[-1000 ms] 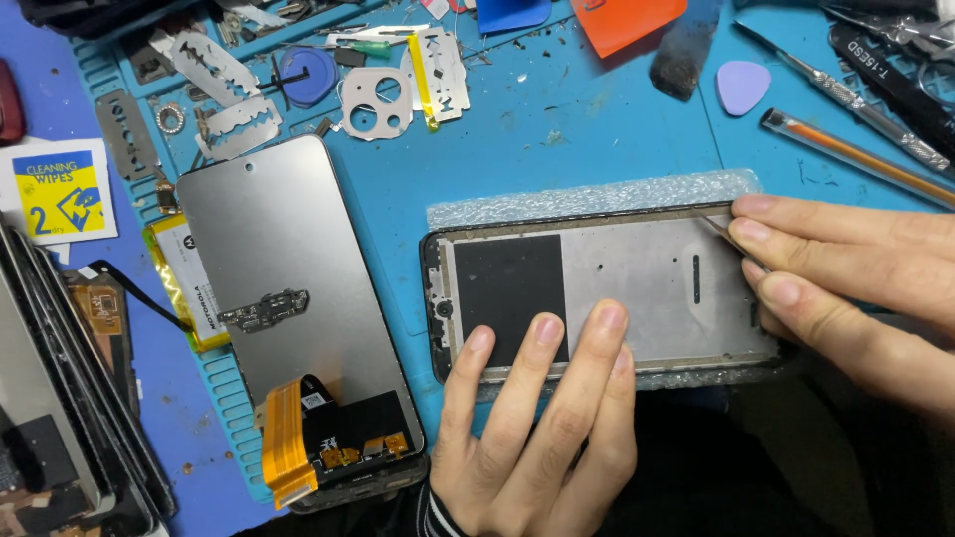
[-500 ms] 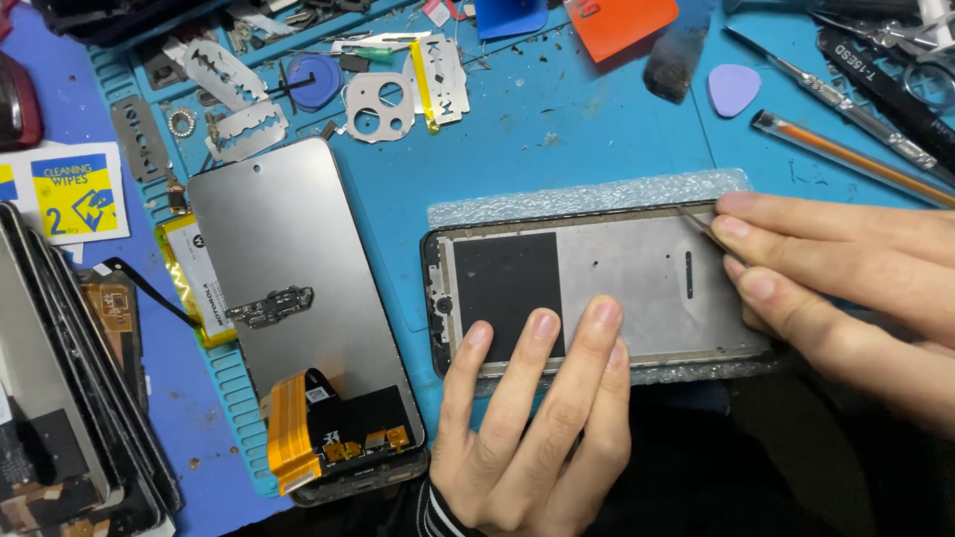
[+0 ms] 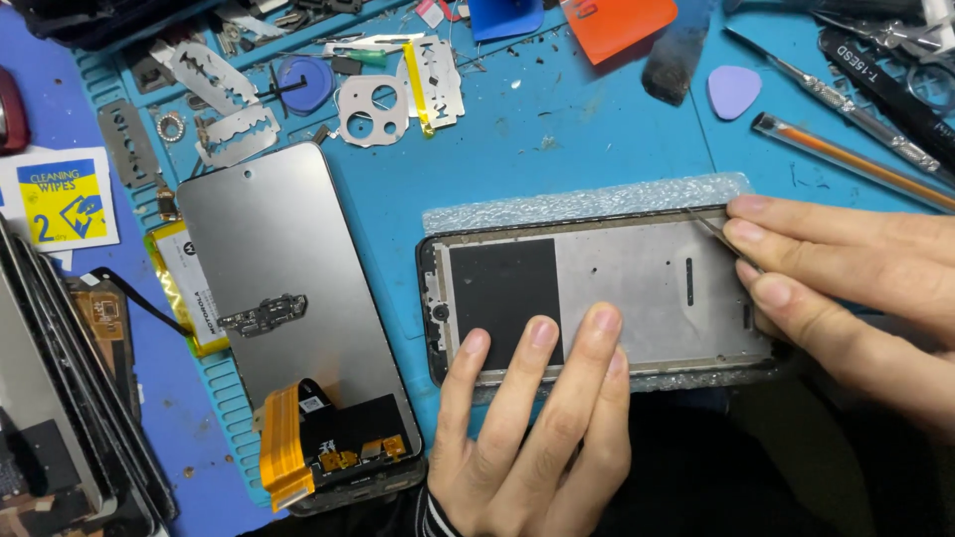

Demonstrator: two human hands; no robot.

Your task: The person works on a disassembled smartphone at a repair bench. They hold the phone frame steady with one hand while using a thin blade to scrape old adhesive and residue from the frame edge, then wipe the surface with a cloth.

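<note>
A left hand (image 3: 532, 428) presses three flat, spread fingers on a phone frame (image 3: 597, 293) lying on bubble wrap (image 3: 587, 204) atop a blue mat (image 3: 557, 129). The right hand (image 3: 846, 283) pinches a thin metal tool (image 3: 724, 234) at the frame's right edge. A detached screen (image 3: 288, 308) lies to the left.

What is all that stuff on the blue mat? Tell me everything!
phone frame: one, grey and black, mat middle, on a foam strip
screen panel: one, grey with orange ribbon, mat left
razor blades: several, silver, top left
metal plate: one, silver with holes, top
pick: one, lilac, top right
orange card: one, top edge
wipe packet: one, white, blue and yellow, far left
screwdrivers: several, top right
left hand: pressing the frame's near edge
right hand: at the frame's right end, holding a thin tool
</note>
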